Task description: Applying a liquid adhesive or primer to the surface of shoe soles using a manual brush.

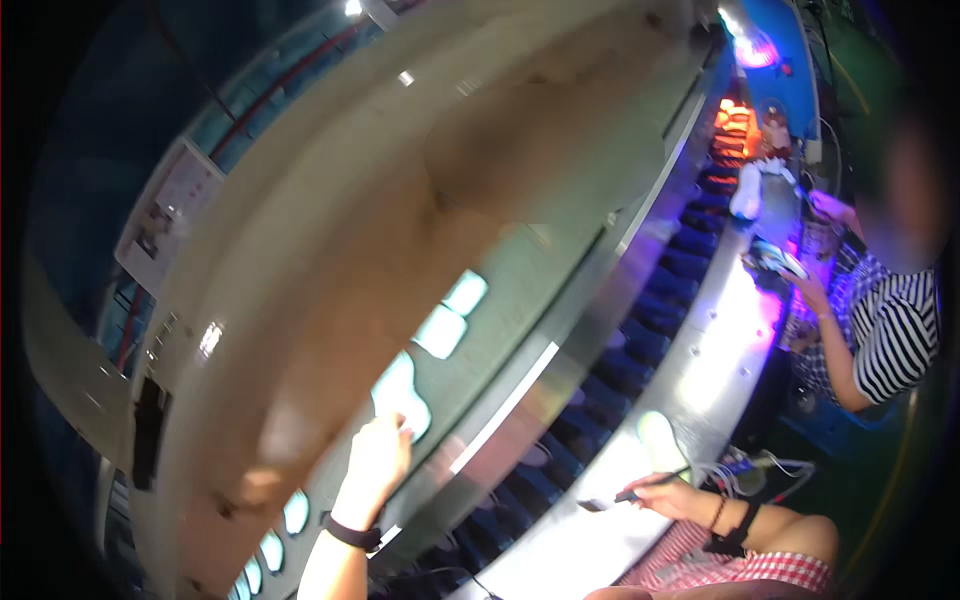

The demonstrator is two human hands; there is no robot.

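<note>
My left hand point(378, 458) reaches onto the green conveyor belt, its fingers closed at the near end of a white shoe sole point(398, 383). How far the fingers wrap under the sole is hidden. In my right hand point(667, 496) is a brush point(628, 494) with a dark handle, its bristles pointing left over the metal ledge point(570, 545). Just beyond that hand, a pale shoe sole point(656, 440) lies on the ledge, apart from the brush head.
White pieces point(441, 331) and several smaller soles point(296, 511) lie along the belt under a curved machine hood point(330, 260). Dark shoes fill a lower line point(600, 385). At right, a co-worker in a striped shirt point(897, 340) handles a shoe point(775, 260). Cables point(790, 465) run beside the ledge.
</note>
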